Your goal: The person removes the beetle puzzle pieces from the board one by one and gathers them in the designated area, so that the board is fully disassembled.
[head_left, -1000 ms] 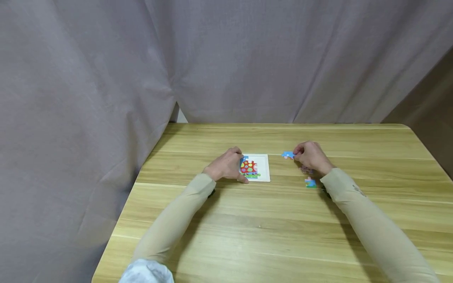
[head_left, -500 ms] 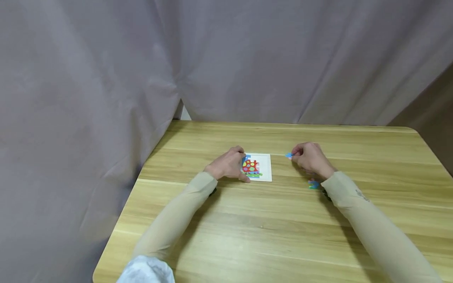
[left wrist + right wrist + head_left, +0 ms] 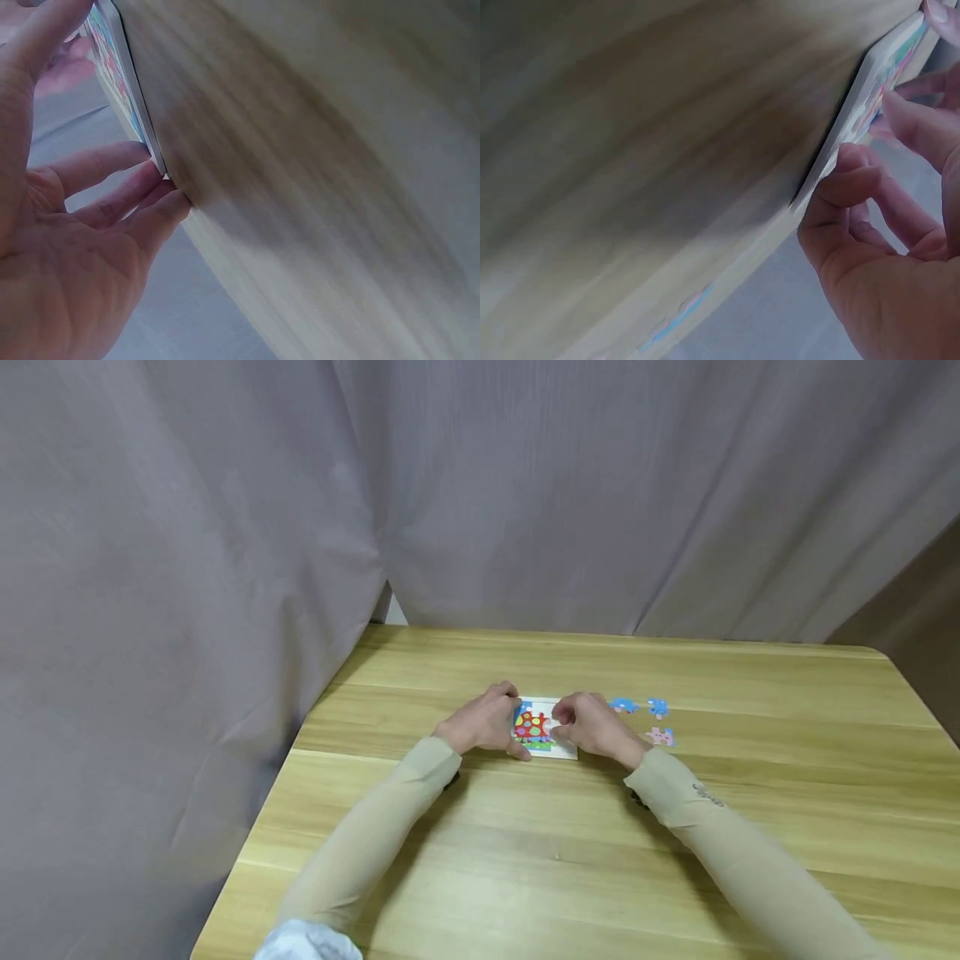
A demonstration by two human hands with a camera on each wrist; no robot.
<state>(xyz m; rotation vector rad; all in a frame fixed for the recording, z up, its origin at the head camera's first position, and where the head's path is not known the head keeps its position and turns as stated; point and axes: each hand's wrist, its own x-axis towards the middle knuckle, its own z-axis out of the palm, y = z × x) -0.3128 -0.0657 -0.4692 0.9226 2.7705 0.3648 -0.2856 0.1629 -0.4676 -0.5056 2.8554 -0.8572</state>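
My left hand (image 3: 483,722) grips the left side of a white puzzle tray (image 3: 565,749), thumb at the near edge and fingertips at the far edge. The left wrist view shows the fingertips curled against the tray's edge (image 3: 154,150). A partly assembled jigsaw picture (image 3: 532,727) fills the left part of the tray: a red body with coloured spots, blue above and green below. My right hand (image 3: 594,724) is over the tray's right part, thumb and fingers in a pinch; the puzzle piece between them is mostly hidden. In the right wrist view its fingers (image 3: 847,180) are right at the tray's edge.
Two blue puzzle pieces (image 3: 624,705) lie on the wooden table (image 3: 480,860) to the right of the tray, with a pink one (image 3: 660,737) nearer the right sleeve. A grey curtain (image 3: 510,502) hangs behind the table and along its left side.
My right hand has moved left from the loose pieces to the tray, uncovering pieces on the table. The blue-green piece is now out of sight near the sleeve. The left hand keeps its grip.
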